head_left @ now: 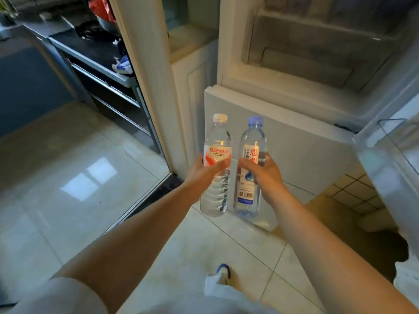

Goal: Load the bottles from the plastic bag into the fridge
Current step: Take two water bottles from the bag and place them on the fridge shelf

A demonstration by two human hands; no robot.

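Before the open fridge [294,64], seen from the head camera, a person stands with both bare forearms stretched forward, each hand carrying one water bottle upright, the two bottles side by side and just apart.

Left hand [201,172]: its fingers and thumb are curled round the white-capped bottle [216,166] at label height, the thumb lying across the red-and-white label. That bottle is clear, thin plastic with horizontal ribs moulded into its lower half.

Right hand [264,172]: its fingers wrap the far side of the blue-capped bottle [250,168], the thumb pressed over the white label near its middle. This bottle is smooth-walled with a rounded shoulder, clear with a bluish tint, and a barcode shows low on the label.

Both bottles are held in the air in front of the fridge's closed lower door [283,137], a flat white panel with squared edges. Above it the upper compartment is open, showing pale moulded inner walls and a recessed drawer front. The swung-out door [390,159] at right carries a clear plastic shelf.

Glossy light floor tiles [79,177] reflect a window. A dark steel rack [102,71] stands at left beyond a white door frame [147,75].
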